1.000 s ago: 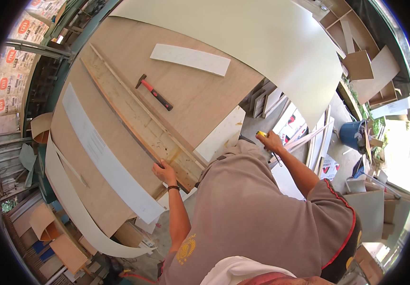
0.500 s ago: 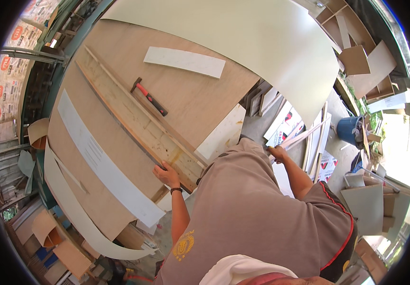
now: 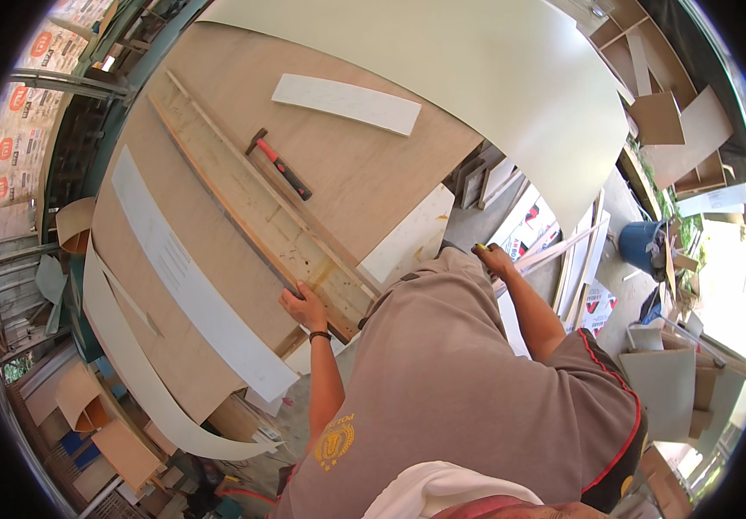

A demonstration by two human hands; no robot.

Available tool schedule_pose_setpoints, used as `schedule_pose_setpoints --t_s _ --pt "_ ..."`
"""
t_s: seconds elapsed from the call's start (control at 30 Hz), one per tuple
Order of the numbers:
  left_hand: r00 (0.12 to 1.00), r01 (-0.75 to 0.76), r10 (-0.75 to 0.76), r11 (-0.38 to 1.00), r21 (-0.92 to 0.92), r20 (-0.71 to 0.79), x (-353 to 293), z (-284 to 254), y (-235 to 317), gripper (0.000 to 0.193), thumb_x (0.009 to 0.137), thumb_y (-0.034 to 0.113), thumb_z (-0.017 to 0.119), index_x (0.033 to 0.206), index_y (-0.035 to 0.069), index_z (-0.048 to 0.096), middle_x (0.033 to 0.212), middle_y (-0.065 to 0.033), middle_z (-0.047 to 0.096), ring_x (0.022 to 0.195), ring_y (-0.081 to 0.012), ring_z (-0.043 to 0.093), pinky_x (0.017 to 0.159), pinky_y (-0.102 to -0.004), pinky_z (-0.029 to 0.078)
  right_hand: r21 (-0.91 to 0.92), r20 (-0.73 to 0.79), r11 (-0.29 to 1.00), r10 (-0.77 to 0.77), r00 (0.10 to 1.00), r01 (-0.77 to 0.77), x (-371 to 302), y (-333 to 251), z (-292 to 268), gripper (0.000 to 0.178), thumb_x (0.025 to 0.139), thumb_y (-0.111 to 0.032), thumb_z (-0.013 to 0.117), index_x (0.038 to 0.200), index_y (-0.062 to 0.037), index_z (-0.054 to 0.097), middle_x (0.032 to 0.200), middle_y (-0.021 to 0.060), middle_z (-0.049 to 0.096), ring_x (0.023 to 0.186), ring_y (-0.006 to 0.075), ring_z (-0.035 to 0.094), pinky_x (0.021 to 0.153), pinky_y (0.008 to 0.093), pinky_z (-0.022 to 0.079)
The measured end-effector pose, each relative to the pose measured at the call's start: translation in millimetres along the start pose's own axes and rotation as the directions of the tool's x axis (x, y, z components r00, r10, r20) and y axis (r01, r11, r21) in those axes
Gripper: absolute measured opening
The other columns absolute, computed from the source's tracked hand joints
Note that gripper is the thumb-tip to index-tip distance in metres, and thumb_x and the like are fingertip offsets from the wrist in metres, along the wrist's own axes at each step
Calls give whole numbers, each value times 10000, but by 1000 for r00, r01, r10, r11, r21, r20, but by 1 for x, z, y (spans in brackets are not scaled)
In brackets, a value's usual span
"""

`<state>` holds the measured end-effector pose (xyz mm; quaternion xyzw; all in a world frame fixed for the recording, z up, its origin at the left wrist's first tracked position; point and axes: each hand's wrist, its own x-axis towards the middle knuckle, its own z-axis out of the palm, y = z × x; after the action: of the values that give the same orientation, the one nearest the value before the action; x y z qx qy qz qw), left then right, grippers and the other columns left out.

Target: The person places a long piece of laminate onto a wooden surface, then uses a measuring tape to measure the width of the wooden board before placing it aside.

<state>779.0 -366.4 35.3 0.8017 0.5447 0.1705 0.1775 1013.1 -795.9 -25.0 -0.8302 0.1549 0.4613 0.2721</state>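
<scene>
On the work table lies a long, narrow wooden frame (image 3: 243, 195) with raised side rails, running from the far left toward my waist. My left hand (image 3: 305, 309) grips its left rail near the close end, fingers curled over the edge. My right hand (image 3: 494, 259) is closed beside my hip, off the table's right side. A small yellow bit shows at its fingers, but what it holds is too hidden to name. A hammer (image 3: 280, 164) with a red and black handle lies right of the frame, out of both hands.
White strips (image 3: 191, 268) and a short white panel (image 3: 347, 104) lie on the brown plywood (image 3: 347, 199). A large pale sheet (image 3: 477, 78) covers the far side. Right of me are board offcuts on the floor and a blue bucket (image 3: 641, 244). A curved pale strip (image 3: 139, 381) hangs at the left edge.
My right hand has moved left and farther forward, toward the table. My left hand stays on the frame's rail. The whole view has shifted slightly.
</scene>
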Motion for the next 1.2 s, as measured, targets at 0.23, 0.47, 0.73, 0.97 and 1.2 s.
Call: schedule_pose_setpoints --t_s 0.23,0.47,0.73,0.97,1.2 --pt "1000 -1 1 1000 -12 -6 0 2 -4 523 994 348 610 1256 -102 558 1199 -245 558 1087 -424 574 940 -488 472 105 -203 983 -124 971 148 0 -15 -3 705 900 -640 563 1149 11 666 904 191 707 713 276 710 570 394 543" --pt "997 40 -46 994 -106 -56 -2 1 -6 483 974 309 644 1294 -44 569 1256 -232 558 1122 -394 580 945 -483 478 373 -295 835 -306 905 404 -36 -69 -26 536 977 -531 524 1101 -35 686 787 112 608 581 192 571 487 340 471" --pt "951 169 34 774 -610 306 -32 -42 102 349 1042 317 607 1263 48 617 1089 -81 685 971 -184 675 785 -334 551 369 -261 599 -667 697 711 -133 -171 -31 545 852 -301 822 1258 -11 602 1063 124 639 791 190 630 613 329 526" --pt "645 609 237 414 -676 726 -60 -76 191 383 1090 382 538 1153 20 645 1002 -60 716 893 -127 699 774 -286 602 22 1 320 -947 320 947 -207 -223 23 487 758 -165 857 1144 -40 589 1049 150 607 954 323 646 832 409 541" --pt "587 789 122 136 -599 801 -75 -89 158 235 1065 279 607 1134 56 629 1089 -50 715 1003 -116 694 893 -274 570 119 325 366 -893 312 923 -212 -240 25 417 759 -137 804 1101 -54 581 1105 199 549 1003 388 607 854 421 524"
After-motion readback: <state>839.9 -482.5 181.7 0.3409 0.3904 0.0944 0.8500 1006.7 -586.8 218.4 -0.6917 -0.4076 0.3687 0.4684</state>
